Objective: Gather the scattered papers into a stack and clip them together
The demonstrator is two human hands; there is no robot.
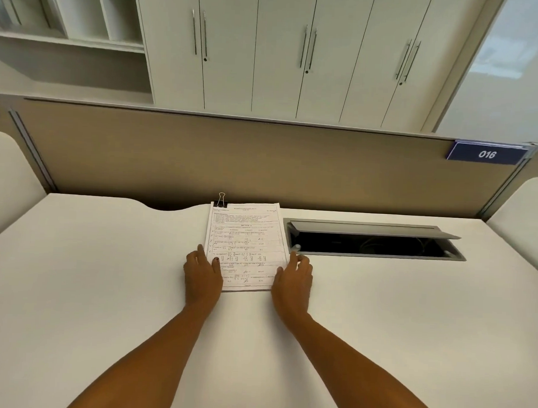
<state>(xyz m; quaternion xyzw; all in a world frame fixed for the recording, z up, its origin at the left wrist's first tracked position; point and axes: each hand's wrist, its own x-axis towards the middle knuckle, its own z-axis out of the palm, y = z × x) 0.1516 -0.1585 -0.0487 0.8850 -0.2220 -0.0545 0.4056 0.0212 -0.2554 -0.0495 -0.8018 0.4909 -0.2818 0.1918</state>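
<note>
A stack of printed papers (246, 243) lies flat on the white desk (104, 273), its edges lined up. A black binder clip (221, 201) with wire handles grips the stack's far left corner. My left hand (202, 276) rests against the stack's near left edge, thumb lying on the top sheet. My right hand (292, 280) rests against the near right edge, fingers spread along the side. Neither hand lifts the papers.
An open cable hatch (374, 240) with a raised grey lid is set into the desk just right of the papers. A tan divider panel (232, 159) runs along the desk's far edge, with a blue "016" tag (487, 154). White cabinets stand behind.
</note>
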